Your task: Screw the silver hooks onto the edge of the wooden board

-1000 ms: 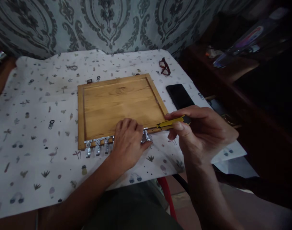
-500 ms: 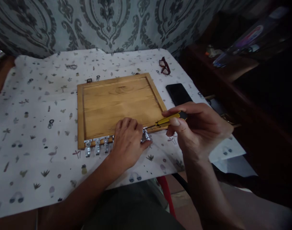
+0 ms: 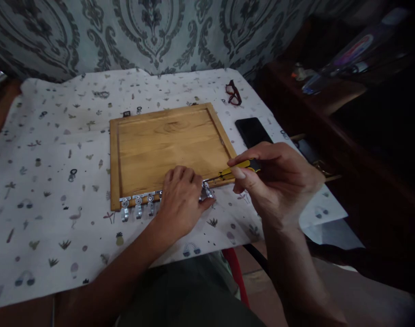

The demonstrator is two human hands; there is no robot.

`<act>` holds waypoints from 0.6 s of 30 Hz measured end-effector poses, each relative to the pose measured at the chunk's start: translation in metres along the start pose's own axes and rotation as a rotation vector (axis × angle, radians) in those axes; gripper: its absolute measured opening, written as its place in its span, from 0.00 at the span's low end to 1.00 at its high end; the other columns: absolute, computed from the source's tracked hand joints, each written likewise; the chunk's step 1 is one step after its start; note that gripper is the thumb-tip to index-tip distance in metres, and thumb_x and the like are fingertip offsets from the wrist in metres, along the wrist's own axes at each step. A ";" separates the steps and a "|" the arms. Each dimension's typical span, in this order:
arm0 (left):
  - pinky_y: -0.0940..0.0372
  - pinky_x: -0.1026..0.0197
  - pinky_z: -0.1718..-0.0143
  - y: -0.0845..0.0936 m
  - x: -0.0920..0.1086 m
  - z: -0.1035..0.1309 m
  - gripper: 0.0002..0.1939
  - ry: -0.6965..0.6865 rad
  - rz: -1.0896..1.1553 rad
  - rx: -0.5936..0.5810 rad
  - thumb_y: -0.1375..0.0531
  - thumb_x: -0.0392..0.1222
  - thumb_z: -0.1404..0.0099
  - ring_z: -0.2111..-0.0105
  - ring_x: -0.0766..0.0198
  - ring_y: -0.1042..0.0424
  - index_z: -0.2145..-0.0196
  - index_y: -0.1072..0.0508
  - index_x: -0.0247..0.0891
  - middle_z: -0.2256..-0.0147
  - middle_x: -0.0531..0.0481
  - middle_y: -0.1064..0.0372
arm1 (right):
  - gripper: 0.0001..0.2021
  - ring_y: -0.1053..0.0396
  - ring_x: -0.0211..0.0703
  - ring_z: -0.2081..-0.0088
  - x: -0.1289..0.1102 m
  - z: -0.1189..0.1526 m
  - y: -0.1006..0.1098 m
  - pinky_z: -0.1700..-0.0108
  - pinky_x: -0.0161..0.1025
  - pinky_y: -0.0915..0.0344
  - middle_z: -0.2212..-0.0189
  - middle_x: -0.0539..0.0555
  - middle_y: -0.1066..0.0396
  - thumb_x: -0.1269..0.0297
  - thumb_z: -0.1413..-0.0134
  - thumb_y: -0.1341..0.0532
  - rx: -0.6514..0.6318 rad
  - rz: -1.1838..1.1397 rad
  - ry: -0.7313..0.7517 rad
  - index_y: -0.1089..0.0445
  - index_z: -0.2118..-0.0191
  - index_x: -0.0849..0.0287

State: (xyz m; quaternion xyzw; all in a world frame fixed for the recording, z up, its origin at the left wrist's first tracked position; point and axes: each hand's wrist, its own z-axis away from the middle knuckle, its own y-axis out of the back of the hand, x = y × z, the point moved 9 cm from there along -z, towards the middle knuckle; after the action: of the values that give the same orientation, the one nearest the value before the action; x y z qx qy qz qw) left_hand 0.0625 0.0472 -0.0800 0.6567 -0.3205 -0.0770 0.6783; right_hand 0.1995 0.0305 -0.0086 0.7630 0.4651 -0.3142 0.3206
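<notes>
A framed wooden board (image 3: 170, 150) lies on the patterned tablecloth. Along its near edge runs a metal hook rail (image 3: 138, 202) with several silver hooks hanging over the side. My left hand (image 3: 182, 200) is closed over the rail's right part, its thumb by the rightmost hook (image 3: 206, 193). Pinched between the thumb and fingers of my right hand (image 3: 279, 181) is a yellow and black screwdriver (image 3: 239, 168). Its tip meets the rail's right end, just beside my left fingers. The part of the rail under my left hand is hidden.
A black phone (image 3: 252, 131) and dark red glasses (image 3: 233, 93) lie right of the board. Two small dark hangers stick out at its far edge. A clear bottle (image 3: 353, 52) is on dark furniture at the right. A patterned wall covering (image 3: 153, 32) rises behind the table.
My right hand and the screwdriver have shifted slightly left, and the handle looks turned in my fingers. My left hand stays on the rail.
</notes>
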 end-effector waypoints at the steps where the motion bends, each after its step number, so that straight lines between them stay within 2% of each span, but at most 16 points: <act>1: 0.35 0.43 0.46 0.000 0.000 0.000 0.20 -0.001 -0.002 -0.001 0.29 0.52 0.35 0.49 0.46 0.32 0.51 0.23 0.37 0.54 0.43 0.25 | 0.08 0.29 0.36 0.75 -0.001 0.000 -0.001 0.77 0.35 0.32 0.71 0.48 0.25 0.56 0.43 0.27 -0.016 0.004 0.005 0.22 0.64 0.53; 8: 0.35 0.44 0.47 0.002 0.000 -0.002 0.18 0.015 0.003 -0.014 0.29 0.52 0.35 0.50 0.46 0.32 0.54 0.22 0.38 0.55 0.44 0.26 | 0.15 0.26 0.42 0.71 -0.004 -0.006 -0.009 0.76 0.38 0.31 0.66 0.54 0.22 0.48 0.37 0.33 -0.195 -0.035 0.013 0.18 0.52 0.49; 12: 0.35 0.44 0.46 0.002 0.001 -0.002 0.17 0.018 0.019 -0.033 0.30 0.51 0.34 0.49 0.46 0.32 0.55 0.22 0.36 0.55 0.44 0.26 | 0.14 0.27 0.36 0.75 -0.006 -0.007 -0.011 0.74 0.38 0.30 0.64 0.52 0.22 0.50 0.33 0.36 -0.298 -0.069 -0.014 0.19 0.51 0.50; 15: 0.35 0.45 0.46 0.002 0.001 -0.002 0.18 0.019 0.027 -0.029 0.29 0.51 0.35 0.48 0.46 0.32 0.53 0.22 0.36 0.54 0.44 0.25 | 0.11 0.28 0.33 0.78 -0.004 -0.008 -0.011 0.76 0.35 0.31 0.63 0.51 0.22 0.53 0.35 0.33 -0.287 -0.107 -0.031 0.19 0.56 0.52; 18: 0.35 0.45 0.46 0.001 0.000 -0.002 0.19 0.017 0.027 -0.024 0.28 0.50 0.35 0.48 0.46 0.32 0.52 0.22 0.37 0.53 0.44 0.25 | 0.10 0.30 0.32 0.78 0.002 -0.010 -0.006 0.79 0.33 0.33 0.64 0.51 0.22 0.53 0.39 0.30 -0.190 -0.115 -0.064 0.19 0.60 0.54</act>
State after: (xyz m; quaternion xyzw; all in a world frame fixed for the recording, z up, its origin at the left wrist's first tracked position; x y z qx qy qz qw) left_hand 0.0634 0.0487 -0.0786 0.6447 -0.3227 -0.0663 0.6898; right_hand 0.1967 0.0407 -0.0052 0.6906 0.5254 -0.3107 0.3878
